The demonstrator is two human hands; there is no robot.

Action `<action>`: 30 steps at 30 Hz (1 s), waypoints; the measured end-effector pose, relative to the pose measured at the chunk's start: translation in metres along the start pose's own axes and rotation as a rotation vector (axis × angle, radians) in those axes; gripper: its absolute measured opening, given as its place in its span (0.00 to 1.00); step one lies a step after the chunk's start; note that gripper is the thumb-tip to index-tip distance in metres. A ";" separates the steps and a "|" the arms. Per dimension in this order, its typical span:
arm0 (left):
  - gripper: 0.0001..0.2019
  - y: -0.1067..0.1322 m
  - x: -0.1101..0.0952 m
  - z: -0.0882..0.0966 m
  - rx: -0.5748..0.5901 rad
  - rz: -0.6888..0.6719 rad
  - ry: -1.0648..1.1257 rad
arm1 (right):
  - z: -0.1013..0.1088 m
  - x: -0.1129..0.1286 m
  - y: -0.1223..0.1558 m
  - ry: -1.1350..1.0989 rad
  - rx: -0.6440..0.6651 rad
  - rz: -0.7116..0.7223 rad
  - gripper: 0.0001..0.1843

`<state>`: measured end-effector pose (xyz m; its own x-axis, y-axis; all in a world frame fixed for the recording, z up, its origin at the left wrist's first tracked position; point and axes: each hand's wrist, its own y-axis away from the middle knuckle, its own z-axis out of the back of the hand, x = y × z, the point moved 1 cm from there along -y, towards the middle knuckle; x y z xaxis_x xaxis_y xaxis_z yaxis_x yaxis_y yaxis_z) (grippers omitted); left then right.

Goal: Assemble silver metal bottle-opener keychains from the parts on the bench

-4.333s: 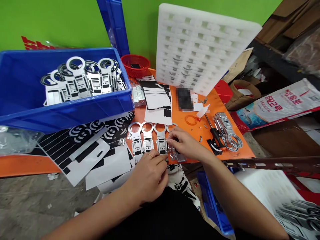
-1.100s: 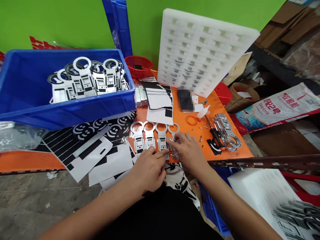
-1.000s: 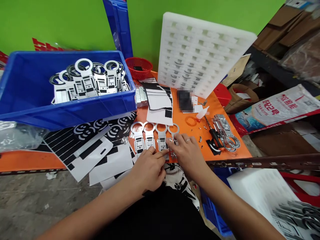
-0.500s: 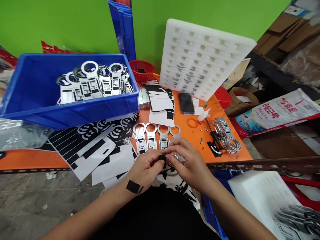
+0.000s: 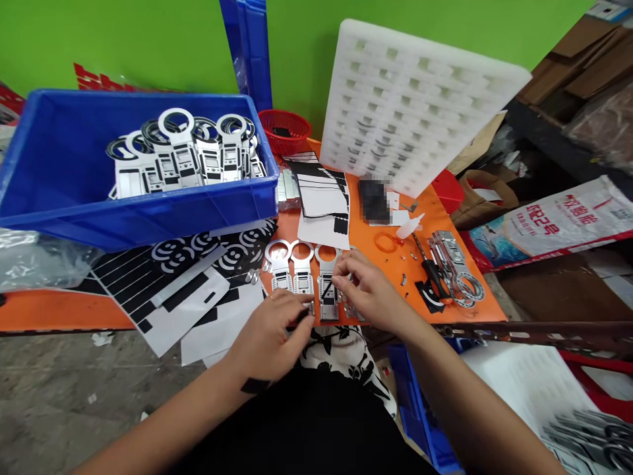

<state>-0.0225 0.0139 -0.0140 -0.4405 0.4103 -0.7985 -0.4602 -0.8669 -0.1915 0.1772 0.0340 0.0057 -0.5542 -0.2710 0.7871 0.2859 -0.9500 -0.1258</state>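
On the front of the orange table [image 5: 388, 264] several flat silver metal plates with ring ends lie side by side. My right hand [image 5: 366, 290] pinches a thin black adhesive strip [image 5: 326, 289] over the ringed metal plate [image 5: 327, 310] nearest it. My left hand [image 5: 274, 333] is curled at the table edge, thumb and fingers closed round a small black piece [image 5: 302, 315], mostly hidden by the fingers. A black patch [image 5: 254, 385] sticks to my left wrist. Black-and-white sticker sheets [image 5: 198, 303] lie left of that hand.
A blue bin [image 5: 133, 221] of ringed plates stands at the left. Behind are a red basket [image 5: 284, 128] and an upright white foam block [image 5: 425, 86]. A screwdriver [image 5: 435, 280], a glue bottle [image 5: 409, 226] and metal parts [image 5: 457, 264] lie at the right.
My hands have parted. The right has moved up over a ringed plate with a thin black strip; the left has shifted left and slightly down. The view has shifted a little.
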 end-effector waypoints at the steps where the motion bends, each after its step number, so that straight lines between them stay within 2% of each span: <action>1: 0.09 0.003 -0.001 -0.003 0.040 -0.113 -0.078 | -0.003 -0.007 -0.005 0.011 0.053 -0.030 0.07; 3: 0.09 0.007 -0.002 -0.009 0.085 -0.240 -0.183 | -0.008 -0.016 -0.012 0.045 0.119 -0.058 0.08; 7: 0.07 0.011 -0.001 -0.017 0.088 -0.312 -0.273 | -0.014 -0.022 -0.017 0.101 0.166 -0.036 0.11; 17: 0.06 0.010 0.000 -0.019 0.108 -0.304 -0.304 | -0.013 -0.022 -0.024 0.150 0.237 -0.077 0.10; 30: 0.06 0.009 0.000 -0.019 0.099 -0.311 -0.321 | -0.017 -0.027 -0.024 0.198 0.203 -0.058 0.11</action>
<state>-0.0116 0.0006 -0.0267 -0.4792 0.7275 -0.4910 -0.6732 -0.6636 -0.3263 0.1716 0.0615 -0.0229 -0.7105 -0.2612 0.6534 0.3890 -0.9196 0.0553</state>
